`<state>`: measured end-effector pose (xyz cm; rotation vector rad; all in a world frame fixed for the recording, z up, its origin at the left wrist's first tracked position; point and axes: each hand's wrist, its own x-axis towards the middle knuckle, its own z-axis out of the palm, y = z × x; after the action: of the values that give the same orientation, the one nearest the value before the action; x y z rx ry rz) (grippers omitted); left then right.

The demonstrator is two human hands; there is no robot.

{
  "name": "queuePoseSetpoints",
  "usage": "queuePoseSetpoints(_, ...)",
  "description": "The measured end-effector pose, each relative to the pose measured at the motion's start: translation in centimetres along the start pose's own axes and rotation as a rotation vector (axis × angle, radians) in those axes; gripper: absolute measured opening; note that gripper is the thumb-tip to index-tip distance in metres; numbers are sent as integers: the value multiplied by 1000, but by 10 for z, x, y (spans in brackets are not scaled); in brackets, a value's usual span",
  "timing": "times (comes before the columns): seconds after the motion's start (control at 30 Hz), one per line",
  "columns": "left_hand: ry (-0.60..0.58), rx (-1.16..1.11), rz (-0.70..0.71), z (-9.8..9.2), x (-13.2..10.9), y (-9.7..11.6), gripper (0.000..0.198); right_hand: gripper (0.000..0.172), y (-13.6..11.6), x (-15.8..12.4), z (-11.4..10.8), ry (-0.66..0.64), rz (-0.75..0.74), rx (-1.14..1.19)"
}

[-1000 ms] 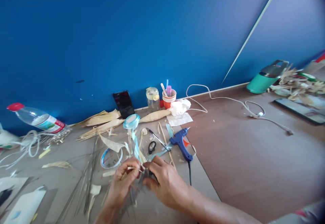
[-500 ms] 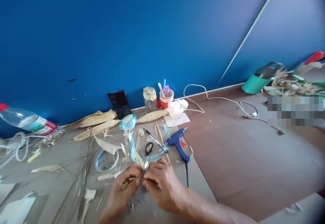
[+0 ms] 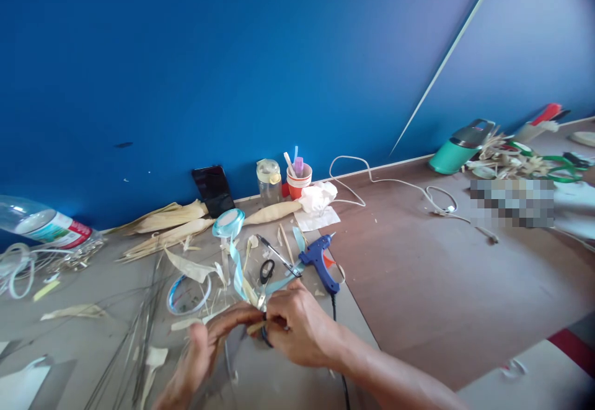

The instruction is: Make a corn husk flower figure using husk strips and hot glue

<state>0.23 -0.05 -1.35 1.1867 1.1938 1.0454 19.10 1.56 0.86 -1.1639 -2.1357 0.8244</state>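
Observation:
My right hand (image 3: 300, 329) is closed, with a short tan strip of corn husk (image 3: 255, 328) showing at its fingertips. A small dark piece beside the strip is too blurred to name. My left hand (image 3: 207, 342) has its fingers stretched towards the right fingertips and its thumb apart, palm turned inwards. Just beyond both hands lie scissors with a black handle (image 3: 267, 271), their lower part partly hidden by the hands. Light-blue ribbon (image 3: 236, 267) runs down from its roll (image 3: 229, 222) close by. A pen (image 3: 279, 255) lies past the scissors.
A blue glue gun (image 3: 320, 261) lies right of the hands, its cord running towards me. Left are a tape ring (image 3: 188, 293), thin dark wires (image 3: 146, 317) and husk pieces. A phone (image 3: 214, 190), jar (image 3: 269, 182) and paper cups (image 3: 300, 180) stand along the wall.
My left hand has gone from a pinch at the strip to stretched fingers with the thumb apart. My right hand has stayed closed. The view has shifted slightly right.

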Motion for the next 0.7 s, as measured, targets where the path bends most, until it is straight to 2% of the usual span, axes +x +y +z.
queuePoseSetpoints(0.03, -60, 69, -5, -3, 2, 0, 65, 17, -1, 0, -1, -19, -11, -4)
queuePoseSetpoints(0.1, -71, 242, 25, -12, 7, 0, 39, 18, -2, 0, -2, -48, -35, -29)
queuePoseSetpoints(0.13, -87, 261, 60, -16, 8, 1, 39, 19, -2, 0, -2, -55, -43, -43)
queuePoseSetpoints(0.27, -285, 143, 134, -25, 8, -1, 52, 17, -2, 0, -1, -60, -43, -62)
queuePoseSetpoints(0.33, -298, 222, 163, -23, 7, -1, 48, 17, -2, 1, 0, -63, -40, -56)
queuePoseSetpoints(0.47, -339, 415, 204, -10, 6, 4, 26, 17, 0, 1, 2, -67, -23, -41)
queuePoseSetpoints(0.53, -348, 455, 221, -4, 5, 8, 23, 17, 1, 2, 3, -60, -6, -22)
queuePoseSetpoints(0.7, -295, 525, 238, 2, 4, 11, 12, 17, -1, 3, 4, -46, 60, 65)
